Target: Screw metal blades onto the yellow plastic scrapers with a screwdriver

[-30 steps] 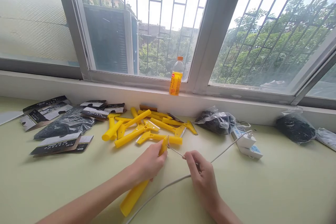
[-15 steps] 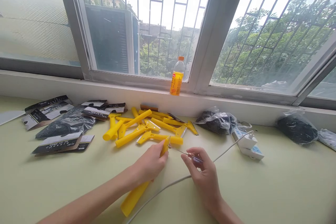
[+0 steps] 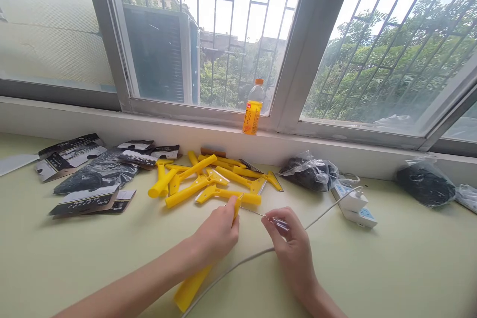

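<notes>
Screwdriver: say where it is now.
In the head view, the screwdriver is right of centre, in the right hand, pointing toward the yellow scraper in the left hand.

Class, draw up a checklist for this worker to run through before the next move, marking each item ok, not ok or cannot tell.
1. Yellow scraper gripped by the left hand: ok.
2. Screwdriver held by its handle in the right hand: ok.
3. Screwdriver's tip seated in a screw: cannot tell; the shaft points toward the scraper's head, but the tip is too small to make out.
4. Grey cable away from the hands: not ok; it passes beneath the right hand.
5. Drink bottle upright and capped on the windowsill: ok.
</notes>
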Available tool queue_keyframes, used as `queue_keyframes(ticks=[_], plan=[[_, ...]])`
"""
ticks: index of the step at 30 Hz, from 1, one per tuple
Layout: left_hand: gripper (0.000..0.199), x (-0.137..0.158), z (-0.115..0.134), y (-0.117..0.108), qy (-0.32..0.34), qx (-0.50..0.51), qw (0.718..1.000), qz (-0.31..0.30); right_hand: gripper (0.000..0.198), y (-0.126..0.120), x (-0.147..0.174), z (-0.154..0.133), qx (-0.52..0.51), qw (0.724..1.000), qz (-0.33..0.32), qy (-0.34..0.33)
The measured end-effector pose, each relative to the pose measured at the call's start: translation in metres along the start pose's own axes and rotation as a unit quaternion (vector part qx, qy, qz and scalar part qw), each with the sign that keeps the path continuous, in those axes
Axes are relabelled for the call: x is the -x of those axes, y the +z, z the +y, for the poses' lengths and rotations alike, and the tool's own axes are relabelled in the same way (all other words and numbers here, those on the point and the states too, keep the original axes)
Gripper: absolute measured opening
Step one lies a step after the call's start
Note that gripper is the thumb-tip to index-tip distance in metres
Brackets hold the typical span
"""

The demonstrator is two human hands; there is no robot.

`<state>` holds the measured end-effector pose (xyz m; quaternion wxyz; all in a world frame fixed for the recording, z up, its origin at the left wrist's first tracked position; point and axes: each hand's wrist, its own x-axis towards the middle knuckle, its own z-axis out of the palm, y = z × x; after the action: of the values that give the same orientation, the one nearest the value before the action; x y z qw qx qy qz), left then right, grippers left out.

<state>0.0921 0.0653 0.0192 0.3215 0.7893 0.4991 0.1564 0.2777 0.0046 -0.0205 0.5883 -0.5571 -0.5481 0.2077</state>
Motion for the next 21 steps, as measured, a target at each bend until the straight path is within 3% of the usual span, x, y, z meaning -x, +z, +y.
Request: queue_keyframes(ticks=[5, 8, 13, 21], plan=[[0.049, 0.0031, 0.005, -0.001, -0.013, -0.018, 1.0, -0.003, 0.049, -0.0008, 0.0006, -0.0011, 0.002, 0.995, -0.038, 0.094], [0.056, 0.0034, 0.0049, -0.0009, -0.011, -0.023, 1.0, -0.004, 0.049, -0.0006, 0.0012, -0.0017, 0.012, 0.998, -0.017, 0.059], [0.059, 0.003, 0.0031, 0.0, -0.011, -0.03, 0.999, -0.003, 0.029, -0.0012, 0.0014, -0.001, 0.002, 1.0, -0.005, -0.024], [0.055, 0.0036, 0.0048, -0.0011, -0.001, -0.044, 0.999, -0.002, 0.039, -0.0018, 0.0015, 0.0009, 0.026, 0.999, -0.013, 0.027]])
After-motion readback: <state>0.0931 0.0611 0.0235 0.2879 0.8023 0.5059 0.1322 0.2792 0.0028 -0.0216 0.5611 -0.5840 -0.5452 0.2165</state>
